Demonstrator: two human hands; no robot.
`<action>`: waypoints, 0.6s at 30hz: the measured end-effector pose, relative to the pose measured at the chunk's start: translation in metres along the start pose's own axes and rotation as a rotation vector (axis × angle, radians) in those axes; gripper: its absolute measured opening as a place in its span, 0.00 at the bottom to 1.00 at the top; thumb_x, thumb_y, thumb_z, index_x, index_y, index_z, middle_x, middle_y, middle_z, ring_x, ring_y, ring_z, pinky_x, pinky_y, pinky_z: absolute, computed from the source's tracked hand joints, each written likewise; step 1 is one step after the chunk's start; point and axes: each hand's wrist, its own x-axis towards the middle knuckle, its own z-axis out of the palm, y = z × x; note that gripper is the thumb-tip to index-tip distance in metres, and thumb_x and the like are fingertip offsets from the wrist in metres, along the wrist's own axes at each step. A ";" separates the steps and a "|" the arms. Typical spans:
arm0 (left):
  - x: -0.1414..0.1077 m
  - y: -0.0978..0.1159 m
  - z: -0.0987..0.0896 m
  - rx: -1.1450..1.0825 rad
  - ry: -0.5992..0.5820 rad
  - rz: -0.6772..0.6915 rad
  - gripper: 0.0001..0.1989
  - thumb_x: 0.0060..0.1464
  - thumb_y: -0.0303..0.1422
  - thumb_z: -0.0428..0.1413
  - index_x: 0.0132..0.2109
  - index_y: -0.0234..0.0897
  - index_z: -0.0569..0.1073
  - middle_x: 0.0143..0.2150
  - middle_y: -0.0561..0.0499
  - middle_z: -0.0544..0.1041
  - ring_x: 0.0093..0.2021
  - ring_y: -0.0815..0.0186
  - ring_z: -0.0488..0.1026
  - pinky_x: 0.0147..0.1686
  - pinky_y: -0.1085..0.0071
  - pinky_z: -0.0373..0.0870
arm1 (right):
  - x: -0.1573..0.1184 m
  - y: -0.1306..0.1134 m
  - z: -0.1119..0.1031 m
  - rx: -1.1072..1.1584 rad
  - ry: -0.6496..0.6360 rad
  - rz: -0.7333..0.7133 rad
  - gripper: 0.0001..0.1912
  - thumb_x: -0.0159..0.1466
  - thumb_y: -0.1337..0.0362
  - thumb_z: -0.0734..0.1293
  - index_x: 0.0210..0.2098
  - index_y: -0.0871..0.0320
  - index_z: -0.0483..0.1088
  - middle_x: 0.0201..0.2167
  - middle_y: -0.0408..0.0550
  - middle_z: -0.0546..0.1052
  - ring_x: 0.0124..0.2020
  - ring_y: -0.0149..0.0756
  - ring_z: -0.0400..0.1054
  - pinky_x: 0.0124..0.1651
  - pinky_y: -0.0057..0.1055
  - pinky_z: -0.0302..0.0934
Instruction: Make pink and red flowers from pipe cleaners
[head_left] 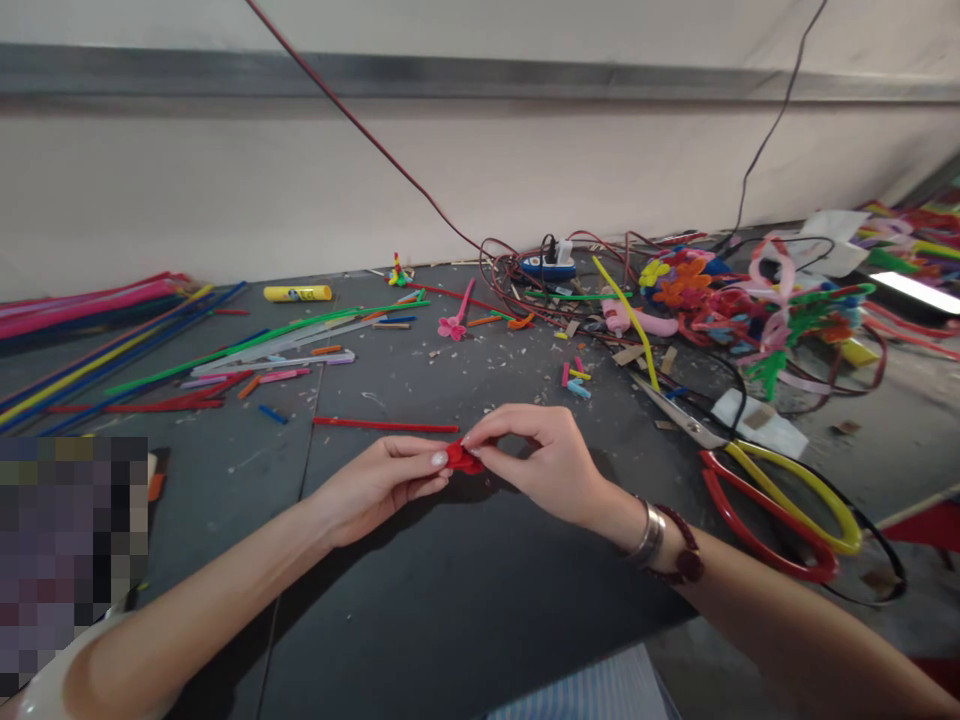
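Note:
Between my two hands is a small red fuzzy piece [463, 458], held above the dark table [420, 620]. My left hand [390, 480] pinches its left side between thumb and fingers. The thumb and forefinger of my right hand [544, 460] close on its upper right side. Parts of the red piece are hidden by my fingertips. Just beyond my hands lies a straight red stick [384, 426]. A pink flower [452, 327] with a stem rests farther back.
Scissors [780, 500] with red and yellow handles lie at the right. Behind them are colourful fuzzy flowers [682, 285], a pink glue gun [645, 320] and tangled cables. Long coloured stems [97, 350] and a yellow tube [297, 294] are at the left.

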 end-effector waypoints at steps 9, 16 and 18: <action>-0.001 0.001 -0.001 -0.046 0.006 0.017 0.07 0.36 0.24 0.65 0.28 0.31 0.79 0.23 0.50 0.78 0.23 0.74 0.74 0.26 0.85 0.73 | 0.003 0.000 -0.002 0.330 -0.081 0.268 0.09 0.54 0.67 0.67 0.35 0.60 0.74 0.32 0.47 0.77 0.33 0.30 0.72 0.40 0.27 0.66; -0.002 0.001 0.000 -0.013 0.008 0.033 0.09 0.29 0.27 0.68 0.24 0.32 0.78 0.20 0.51 0.77 0.22 0.74 0.73 0.25 0.84 0.73 | 0.007 0.000 -0.001 0.521 -0.094 0.432 0.07 0.51 0.66 0.69 0.31 0.60 0.75 0.26 0.44 0.77 0.27 0.27 0.70 0.34 0.25 0.66; -0.002 0.001 0.000 -0.008 0.019 0.038 0.10 0.28 0.27 0.68 0.24 0.31 0.78 0.20 0.51 0.77 0.21 0.74 0.72 0.25 0.84 0.73 | 0.007 0.001 -0.001 0.558 -0.103 0.441 0.08 0.52 0.66 0.69 0.32 0.60 0.75 0.27 0.44 0.77 0.27 0.27 0.70 0.35 0.25 0.66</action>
